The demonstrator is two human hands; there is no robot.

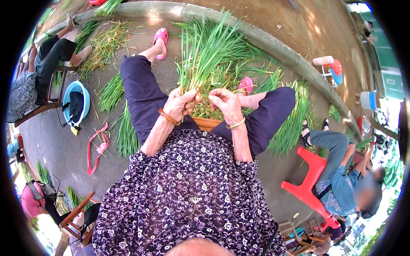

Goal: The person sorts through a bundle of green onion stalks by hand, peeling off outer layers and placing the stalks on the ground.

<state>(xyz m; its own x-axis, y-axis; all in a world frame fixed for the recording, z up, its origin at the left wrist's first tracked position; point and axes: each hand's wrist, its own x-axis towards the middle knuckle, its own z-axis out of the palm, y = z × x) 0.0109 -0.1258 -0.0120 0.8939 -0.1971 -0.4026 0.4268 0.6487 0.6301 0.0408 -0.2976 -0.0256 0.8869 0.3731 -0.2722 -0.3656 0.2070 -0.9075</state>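
Note:
My left hand (181, 103), with an orange-brown bangle at its wrist, is closed round the pale lower ends of a bunch of chives (209, 51). Their long green leaves fan out away from me. Close by on the right, my right hand (225, 104) has its thumb and fingertips pinched together; what lies between them is too small to make out. A pale bangle circles that wrist. Below and between both hands, yellowish trimmings (215, 109) lie over an orange container (206, 123), which sits between my knees and is mostly hidden.
More chives lie in heaps left (113, 91) and right (294, 115). A blue basin (86, 97) holding a black bag and a red ribbon (99, 147) are on the left. A red stool (305, 175) with a seated person stands right. A concrete curb (273, 40) curves ahead.

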